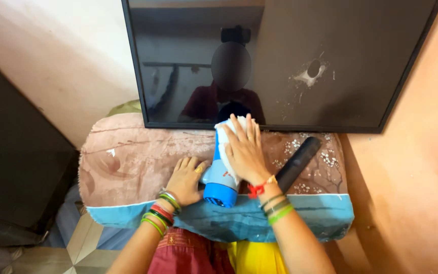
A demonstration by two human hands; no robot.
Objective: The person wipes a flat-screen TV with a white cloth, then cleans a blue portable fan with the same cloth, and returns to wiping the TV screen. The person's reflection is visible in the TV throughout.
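A blue and white hair dryer (220,187) lies on a cloth-covered stand (128,157) in front of a flat dark screen (280,61). My right hand (244,149) presses a white cloth (222,134) flat against the dryer's top, fingers stretched toward the screen. My left hand (185,180) rests at the dryer's left side, fingers curled against its body. Both wrists wear coloured bangles and threads.
A black cylindrical object (298,162) lies on the stand right of the dryer. The screen leans upright against the wall and has a cracked spot (311,71) at upper right. A dark cabinet (11,152) stands left; a peach wall (416,167) closes the right side.
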